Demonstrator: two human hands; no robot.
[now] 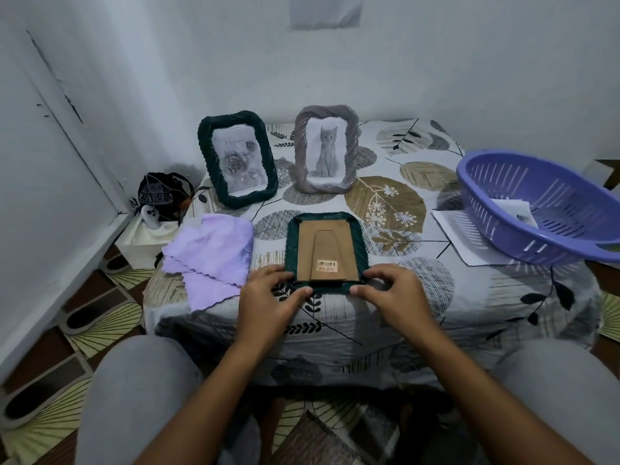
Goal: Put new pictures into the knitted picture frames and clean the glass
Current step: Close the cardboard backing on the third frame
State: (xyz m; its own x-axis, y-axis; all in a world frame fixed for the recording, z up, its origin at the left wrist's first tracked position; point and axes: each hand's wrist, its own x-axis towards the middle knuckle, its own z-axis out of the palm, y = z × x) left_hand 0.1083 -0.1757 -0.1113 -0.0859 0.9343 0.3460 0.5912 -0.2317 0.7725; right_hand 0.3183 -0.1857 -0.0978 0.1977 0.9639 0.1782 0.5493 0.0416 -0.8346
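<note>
Head view: purple basket (550, 209) holds a paper sheet (513, 209).

The leaf-print table (419, 297) bears three knitted frames (326, 251), a purple cloth (211, 253), paper (463, 236) and a basket (543, 209).

Both forearms reach forward, left hand (268, 292) and right hand (391, 292) seemingly pinching with curled fingers.
</note>
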